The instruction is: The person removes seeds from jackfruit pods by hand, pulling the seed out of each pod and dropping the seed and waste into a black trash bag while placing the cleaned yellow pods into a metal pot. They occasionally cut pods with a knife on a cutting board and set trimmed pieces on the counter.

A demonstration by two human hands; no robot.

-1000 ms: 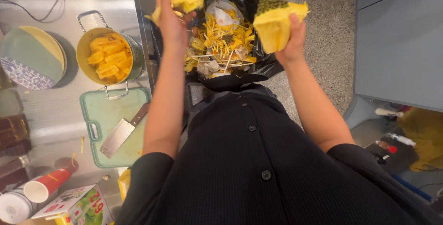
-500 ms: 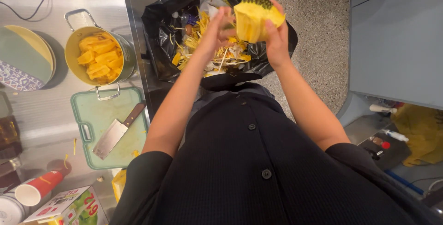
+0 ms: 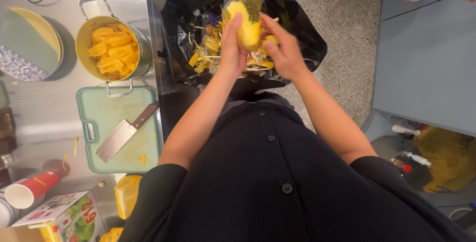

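I clasp the fruit chunk [image 3: 246, 26] between my left hand [image 3: 232, 48] and right hand [image 3: 282, 53], over the bin [image 3: 307, 48]. It looks soft, fibrous, sticky; grip the rind.

Steel counter [image 3: 44, 118], pot [image 3: 111, 48], cutting board [image 3: 119, 128], plate [image 3: 29, 43]

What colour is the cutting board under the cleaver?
Pale mint green cutting board, seen clearly in the head view, with the cleaver lying on it.
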